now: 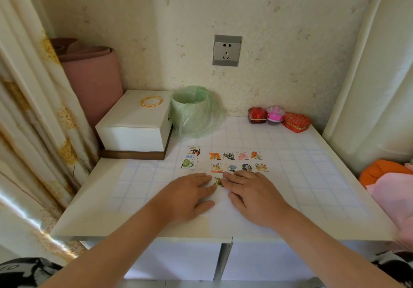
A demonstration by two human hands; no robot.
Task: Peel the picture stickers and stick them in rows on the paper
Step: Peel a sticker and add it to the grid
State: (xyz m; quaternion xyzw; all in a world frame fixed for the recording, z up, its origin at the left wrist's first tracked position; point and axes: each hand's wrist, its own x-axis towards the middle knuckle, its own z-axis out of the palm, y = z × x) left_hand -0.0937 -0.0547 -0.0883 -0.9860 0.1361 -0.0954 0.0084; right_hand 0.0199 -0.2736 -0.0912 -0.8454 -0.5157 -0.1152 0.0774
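Item: green sticker (pixel 218 181) — lies on the gridded paper (pixel 312 176), first of a third row, just below the left end of the stuck stickers (pixel 229 156), two rows of four.

My left hand (pixel 190 192): flat, fingers straight, tips at the sticker's left edge.

My right hand (pixel 252 193): likewise flat, pressing from the right. Neither grips anything.

Unpeeled stack (pixel 190 159): just left of the rows.

Risks, as I judge them: uneven pressure could trap a crease or skew the sticker — and my palms sliding might shift the paper, throwing the new row out of line.
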